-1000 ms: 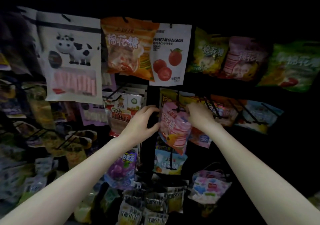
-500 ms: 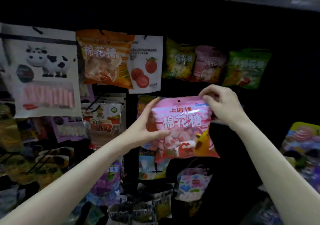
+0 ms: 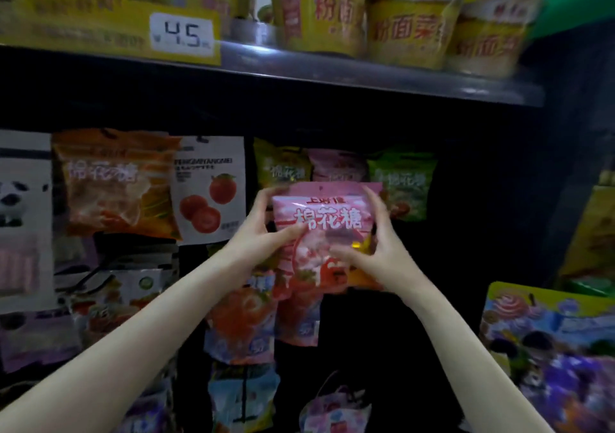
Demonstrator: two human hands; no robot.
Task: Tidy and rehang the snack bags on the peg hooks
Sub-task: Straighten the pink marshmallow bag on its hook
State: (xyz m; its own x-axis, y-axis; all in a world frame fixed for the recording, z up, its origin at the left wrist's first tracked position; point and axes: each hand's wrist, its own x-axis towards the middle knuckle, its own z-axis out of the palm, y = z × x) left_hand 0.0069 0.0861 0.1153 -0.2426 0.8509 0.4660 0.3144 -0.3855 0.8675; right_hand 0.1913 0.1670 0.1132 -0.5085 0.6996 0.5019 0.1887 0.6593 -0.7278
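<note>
Both hands (image 3: 263, 233) around glossy, crinkled pink plastic bag (image 3: 327, 229)

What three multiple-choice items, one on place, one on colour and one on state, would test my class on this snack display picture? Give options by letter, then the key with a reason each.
1. Where is the price tag reading 4.5?
A. On the edge of the shelf above the hanging bags
B. On the pink bag
C. On the floor

2. What colour is the bag the person holds?
A. Green
B. Pink
C. White

3. How is that bag held?
A. Left hand only
B. Hanging free, untouched
C. By both hands, one at each side

Key:
1 A: the price tag sits on the shelf edge over the peg display.
2 B: the pink bag has white lettering on a pink front.
3 C: the left hand grips its left side and the right hand its right side, thumbs across the front.
</note>
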